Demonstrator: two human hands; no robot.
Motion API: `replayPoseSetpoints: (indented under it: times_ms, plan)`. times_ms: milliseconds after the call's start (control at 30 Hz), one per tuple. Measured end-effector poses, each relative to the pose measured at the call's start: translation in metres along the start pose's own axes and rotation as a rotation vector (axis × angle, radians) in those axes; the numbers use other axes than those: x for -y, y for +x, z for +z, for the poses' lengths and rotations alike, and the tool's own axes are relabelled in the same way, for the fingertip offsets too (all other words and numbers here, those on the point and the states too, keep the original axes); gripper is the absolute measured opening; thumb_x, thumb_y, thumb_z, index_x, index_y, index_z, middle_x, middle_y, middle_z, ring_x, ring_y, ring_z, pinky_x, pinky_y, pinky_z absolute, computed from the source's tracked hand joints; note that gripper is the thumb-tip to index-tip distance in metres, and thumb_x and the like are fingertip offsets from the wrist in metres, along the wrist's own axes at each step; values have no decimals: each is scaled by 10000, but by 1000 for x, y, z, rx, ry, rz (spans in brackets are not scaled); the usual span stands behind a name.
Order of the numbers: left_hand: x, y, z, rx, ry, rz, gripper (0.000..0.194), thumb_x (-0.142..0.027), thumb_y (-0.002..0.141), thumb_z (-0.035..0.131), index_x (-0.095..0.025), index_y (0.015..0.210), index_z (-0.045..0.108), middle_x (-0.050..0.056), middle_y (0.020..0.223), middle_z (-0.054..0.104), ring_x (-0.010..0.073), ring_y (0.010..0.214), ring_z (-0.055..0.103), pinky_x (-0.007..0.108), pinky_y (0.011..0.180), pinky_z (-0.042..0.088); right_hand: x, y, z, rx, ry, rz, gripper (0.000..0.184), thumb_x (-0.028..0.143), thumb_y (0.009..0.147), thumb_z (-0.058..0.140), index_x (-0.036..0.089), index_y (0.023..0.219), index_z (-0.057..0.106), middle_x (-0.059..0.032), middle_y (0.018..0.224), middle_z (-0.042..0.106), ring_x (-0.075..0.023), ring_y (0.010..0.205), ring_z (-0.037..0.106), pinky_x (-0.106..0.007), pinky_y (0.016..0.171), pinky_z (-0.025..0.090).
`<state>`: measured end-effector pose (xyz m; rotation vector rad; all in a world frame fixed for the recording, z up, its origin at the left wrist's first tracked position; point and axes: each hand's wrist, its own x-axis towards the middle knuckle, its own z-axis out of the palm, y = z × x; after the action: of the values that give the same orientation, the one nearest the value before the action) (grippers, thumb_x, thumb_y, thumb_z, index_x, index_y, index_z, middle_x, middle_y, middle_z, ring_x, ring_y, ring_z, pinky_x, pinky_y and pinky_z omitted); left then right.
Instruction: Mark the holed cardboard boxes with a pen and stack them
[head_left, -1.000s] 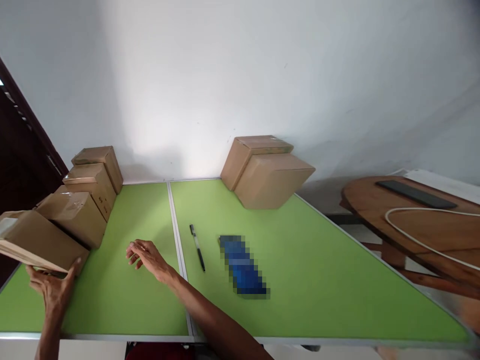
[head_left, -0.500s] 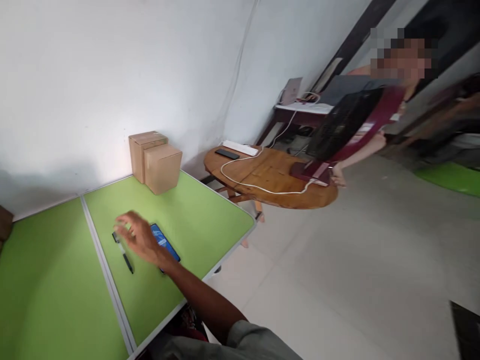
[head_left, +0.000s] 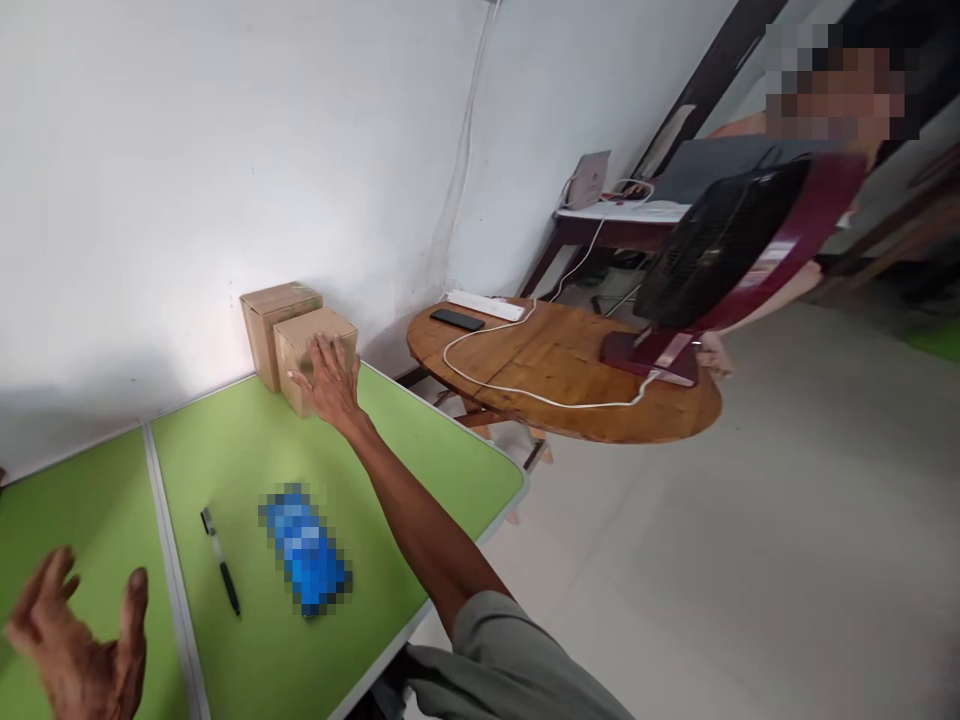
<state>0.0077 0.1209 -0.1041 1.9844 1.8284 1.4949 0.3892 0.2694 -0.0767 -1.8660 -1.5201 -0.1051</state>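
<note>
My right hand (head_left: 331,382) reaches across the green table (head_left: 405,450) and lies with spread fingers against the front cardboard box (head_left: 292,345). A second cardboard box (head_left: 262,335) stands right behind it, by the wall. My left hand (head_left: 82,640) is raised over the table at the lower left, fingers apart, nothing in it. Between the hands a pen (head_left: 220,562) lies on the table. Beside the pen is a phone (head_left: 304,550), its blue screen blurred out.
A wooden table (head_left: 525,360) to the right bears a dark fan (head_left: 720,250), a white power strip (head_left: 487,304), a black phone-like slab (head_left: 457,319) and a white cord. Another person's hand (head_left: 714,355) is at the fan's base. A desk (head_left: 622,228) stands behind.
My right hand has moved from above the pen and phone forward to the front box and now touches it. My left hand has come into view at the lower left.
</note>
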Motion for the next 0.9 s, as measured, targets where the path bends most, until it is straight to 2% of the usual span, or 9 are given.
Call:
replayPoseSetpoints:
  times_ms: [67,133,233,333,433,567,633,700,900]
  plan:
    - [-23,6,27,124,-28,-64,1244,-972,818,635,-55,1648,510,398,1669,433,614,1339,609,781,783,638,-13,-18,-1,-55,34,-36,756,616,1148,532,140,1735,502,-217,1853,399,-451,1755,238,-743,1383,192]
    - [-46,7,51,240,-126,-97,1099,-936,866,607,-141,1622,533,333,1656,482,557,1354,629,621,699,667,-29,-37,-8,-121,178,-52,737,670,1131,511,149,1645,603,-227,1784,501,-428,1709,334,-678,1375,263]
    - [-79,11,85,406,-358,-198,992,-881,889,649,-241,1632,501,240,1701,491,484,1474,580,644,986,643,-63,-55,-25,-326,633,188,791,804,1059,479,208,1543,666,-204,1678,594,-374,1618,452,-576,1330,373]
    - [-107,23,126,608,-617,-413,1155,-872,834,726,-264,1738,344,213,1817,375,441,1623,455,629,1294,445,-96,-57,-41,-447,924,513,931,939,983,320,278,1564,624,-162,1696,551,-363,1618,439,-565,1237,464]
    - [-132,31,175,748,-707,-540,1184,-902,864,657,-246,1768,265,256,1818,373,453,1602,508,602,1260,484,-112,-56,-46,-287,1010,612,1041,1037,861,372,225,1404,729,-213,1546,671,-420,1442,606,-573,1100,544]
    - [-151,27,224,870,-825,-691,1036,-895,912,596,-256,1698,376,266,1711,530,455,1481,631,575,1066,618,-101,-72,-38,-50,1085,632,919,1015,715,662,194,1104,797,-196,1263,801,-382,1157,725,-489,971,578]
    - [-153,22,228,866,-874,-725,989,-857,896,658,-272,1660,430,237,1679,577,435,1459,647,557,1045,627,-90,-84,-36,-1,1104,604,812,962,737,710,210,1035,778,-148,1195,816,-348,1155,709,-440,972,566]
    - [-148,18,217,831,-927,-718,971,-820,857,730,-271,1621,486,213,1672,593,432,1467,639,561,1077,612,-78,-96,-38,18,1129,563,731,897,766,744,219,1041,750,-116,1180,814,-328,1180,691,-406,964,559]
    - [-119,6,138,649,-1106,-547,857,-668,868,850,-316,1592,557,108,1705,599,350,1635,491,491,1338,382,-29,-134,-52,82,1265,408,602,743,908,731,246,1244,686,-104,1348,784,-301,1247,717,-420,1025,590]
